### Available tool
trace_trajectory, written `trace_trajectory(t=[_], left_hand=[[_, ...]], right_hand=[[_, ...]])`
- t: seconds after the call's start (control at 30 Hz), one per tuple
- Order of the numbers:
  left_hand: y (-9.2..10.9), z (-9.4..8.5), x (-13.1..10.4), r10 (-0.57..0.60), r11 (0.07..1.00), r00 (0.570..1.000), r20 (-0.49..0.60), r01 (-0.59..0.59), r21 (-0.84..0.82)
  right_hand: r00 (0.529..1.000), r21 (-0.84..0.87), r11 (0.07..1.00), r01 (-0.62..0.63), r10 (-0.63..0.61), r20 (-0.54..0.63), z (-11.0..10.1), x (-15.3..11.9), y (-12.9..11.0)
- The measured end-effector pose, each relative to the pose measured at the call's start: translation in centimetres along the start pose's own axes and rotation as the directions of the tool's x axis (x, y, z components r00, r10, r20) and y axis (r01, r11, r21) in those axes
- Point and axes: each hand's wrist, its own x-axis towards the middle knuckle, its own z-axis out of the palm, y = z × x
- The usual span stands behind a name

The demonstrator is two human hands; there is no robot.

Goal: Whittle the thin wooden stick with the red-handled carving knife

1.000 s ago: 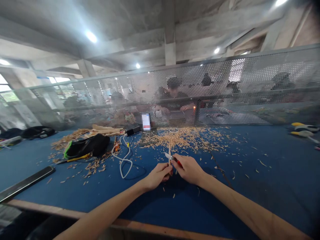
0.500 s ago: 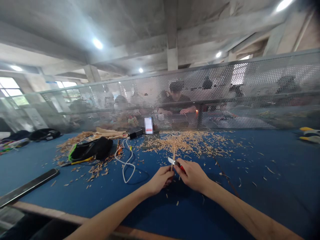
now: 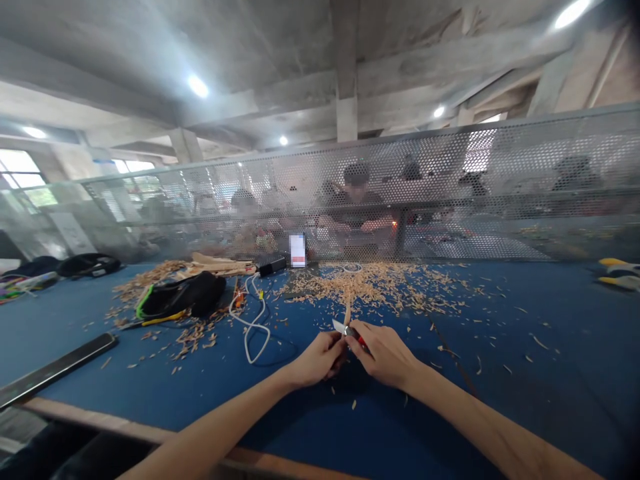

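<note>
My left hand is closed around the near end of a thin wooden stick, which points away from me over the blue table. In my right hand is a knife with a red handle, its fingers wrapped round the grip. The short, bright blade points left and lies across the stick, just ahead of my left fingers. Both hands are close together, thumbs nearly touching. The stick's lower end is hidden in my left hand.
Wood shavings cover the table's far middle. A phone stands before the perforated metal screen; a person sits behind it. Left are a white cable, a black and green pouch, wood strips and a long dark bar.
The knife blade has shifted slightly down along the stick, towards me and my left hand. Both hands keep their hold, and the view has moved a little.
</note>
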Motion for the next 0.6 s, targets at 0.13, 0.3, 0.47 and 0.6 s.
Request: trace_trajectory(t=[0.13,0.3,0.47,0.6], left_hand=[[-0.1,0.0,0.0,0.004,0.999,0.998,0.057,-0.002,-0.045],[-0.2,-0.1,0.0,-0.002,1.000,0.997,0.080,0.003,-0.020],[-0.1,-0.4,-0.4,0.058,0.998,0.987,0.153,-0.056,-0.019],[0.0,-0.8,-0.4,0.048,0.999,0.986,0.160,-0.046,-0.019]], right_hand=[[0.999,-0.003,1.000,0.004,-0.004,0.042,0.0,-0.1,0.2],[0.991,-0.010,1.000,0.028,-0.026,0.129,-0.5,0.1,0.8],[0.981,-0.019,0.997,0.073,-0.068,0.184,-1.3,0.4,1.6],[0.979,-0.089,0.990,0.111,-0.093,0.182,-1.6,0.5,2.5]])
